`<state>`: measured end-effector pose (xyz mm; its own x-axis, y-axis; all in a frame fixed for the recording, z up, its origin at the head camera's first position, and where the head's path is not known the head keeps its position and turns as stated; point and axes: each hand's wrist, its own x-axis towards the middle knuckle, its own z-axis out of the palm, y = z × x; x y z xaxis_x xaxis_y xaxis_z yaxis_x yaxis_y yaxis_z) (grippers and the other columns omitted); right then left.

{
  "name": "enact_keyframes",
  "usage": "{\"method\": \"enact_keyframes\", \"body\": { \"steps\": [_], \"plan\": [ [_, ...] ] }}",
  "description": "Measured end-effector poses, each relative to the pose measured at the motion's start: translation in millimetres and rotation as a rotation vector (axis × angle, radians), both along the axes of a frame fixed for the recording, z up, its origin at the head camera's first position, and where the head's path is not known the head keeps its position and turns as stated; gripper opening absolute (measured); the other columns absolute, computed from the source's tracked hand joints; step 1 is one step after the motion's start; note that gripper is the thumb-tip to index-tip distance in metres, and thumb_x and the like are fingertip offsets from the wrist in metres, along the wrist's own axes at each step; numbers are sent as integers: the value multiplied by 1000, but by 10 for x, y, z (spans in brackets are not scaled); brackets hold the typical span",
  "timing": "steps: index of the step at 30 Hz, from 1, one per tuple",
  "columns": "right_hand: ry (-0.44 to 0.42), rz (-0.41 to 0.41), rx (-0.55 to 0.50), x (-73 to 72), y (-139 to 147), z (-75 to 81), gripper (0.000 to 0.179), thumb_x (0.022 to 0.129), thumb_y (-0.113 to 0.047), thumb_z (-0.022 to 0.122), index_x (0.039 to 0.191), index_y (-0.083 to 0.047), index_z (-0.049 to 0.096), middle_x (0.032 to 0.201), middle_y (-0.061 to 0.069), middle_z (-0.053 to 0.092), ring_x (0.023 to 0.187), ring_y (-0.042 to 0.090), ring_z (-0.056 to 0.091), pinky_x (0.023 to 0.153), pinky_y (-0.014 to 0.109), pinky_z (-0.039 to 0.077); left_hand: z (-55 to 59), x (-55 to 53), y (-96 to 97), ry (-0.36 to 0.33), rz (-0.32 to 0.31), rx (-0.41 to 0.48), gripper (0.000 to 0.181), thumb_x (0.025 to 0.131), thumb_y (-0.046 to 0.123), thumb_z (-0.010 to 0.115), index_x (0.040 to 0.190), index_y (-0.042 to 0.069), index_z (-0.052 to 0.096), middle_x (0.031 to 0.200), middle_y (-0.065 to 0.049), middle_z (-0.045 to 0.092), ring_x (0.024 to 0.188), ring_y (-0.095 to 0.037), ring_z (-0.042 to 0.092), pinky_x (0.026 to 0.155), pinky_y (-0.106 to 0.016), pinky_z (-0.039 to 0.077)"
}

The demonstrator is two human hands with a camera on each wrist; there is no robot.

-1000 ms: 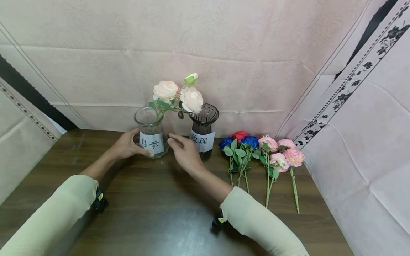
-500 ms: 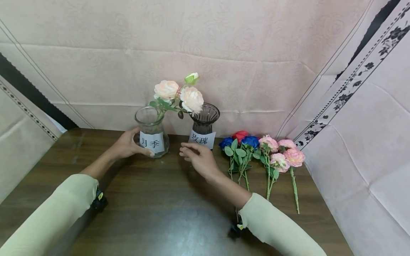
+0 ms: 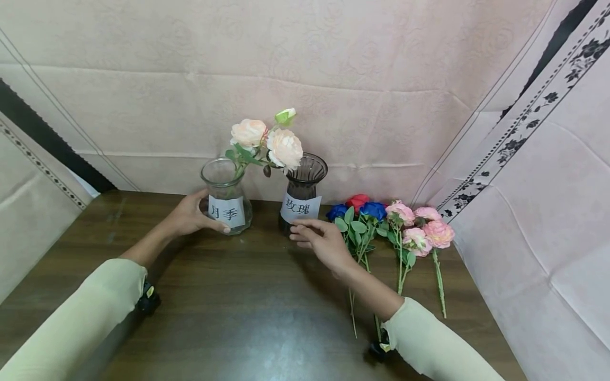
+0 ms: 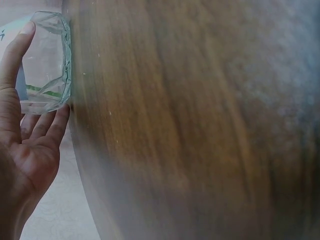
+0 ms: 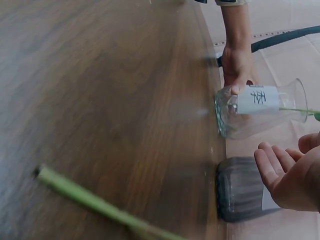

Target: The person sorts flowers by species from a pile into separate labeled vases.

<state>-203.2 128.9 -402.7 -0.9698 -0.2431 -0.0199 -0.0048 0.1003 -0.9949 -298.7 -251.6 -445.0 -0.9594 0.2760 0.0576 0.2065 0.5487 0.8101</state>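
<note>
Plainly, both vases are standing upright close to the far edge of the brown table [image 3: 214, 328], with a pale cloth [image 3: 190, 106] hanging just behind them. The left hand [image 3: 193, 214] is grasping the clear vase [image 3: 223, 191], its thumb lying across the front and its fingers reaching round behind. A peach-flowered stem [image 3: 285, 148] is standing in that vase and leaning right, its blooms overlapping the rim of the dark vase [image 3: 307, 182] in the head view; whether they are touching it I cannot tell. Between the two vases a strip of wood is showing. The right hand [image 3: 324, 243] is holding nothing, its relaxed fingers hanging in front of the dark vase's base. Its forearm is passing above the stems of the red and blue flowers [image 3: 373, 210], while the pink flowers [image 3: 437, 233] are lying beyond, near the table's right edge. Between the two forearms a broad stretch of tabletop is running down to the bottom of the head view.
</note>
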Motion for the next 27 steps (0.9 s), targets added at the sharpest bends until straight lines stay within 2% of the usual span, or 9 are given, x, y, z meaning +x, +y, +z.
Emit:
{"method": "enact_keyframes", "body": {
  "steps": [3,13,20,27],
  "plan": [
    [-20,-10,-2,10,106,0,34,116,-14,62,145,2,73,140,30,76,128,48,76,113,57,61,-8,-12,3,4,-1,2,102,76,29,108,160,11,53,141,-16,72,128,-34,69,99,-25,56],
    [-62,-68,38,55,401,-34,37,117,-20,62,147,0,70,143,29,75,129,44,78,108,48,65,23,-17,-11,-31,3,2,103,76,26,108,161,9,52,143,-18,70,132,-35,67,98,-22,55],
    [-65,-98,36,67,556,-54,35,118,-17,60,147,0,71,143,30,75,124,37,81,105,44,66,69,-19,-17,-49,-27,1,106,79,19,105,165,2,46,147,-22,68,136,-38,65,98,-20,55],
    [-66,-118,33,86,731,-45,36,119,-19,59,148,-2,71,142,25,77,119,28,83,106,43,66,98,-41,-18,-66,-64,12,108,79,16,104,167,6,43,149,-20,66,138,-39,64,103,-24,53]
  ]
}}
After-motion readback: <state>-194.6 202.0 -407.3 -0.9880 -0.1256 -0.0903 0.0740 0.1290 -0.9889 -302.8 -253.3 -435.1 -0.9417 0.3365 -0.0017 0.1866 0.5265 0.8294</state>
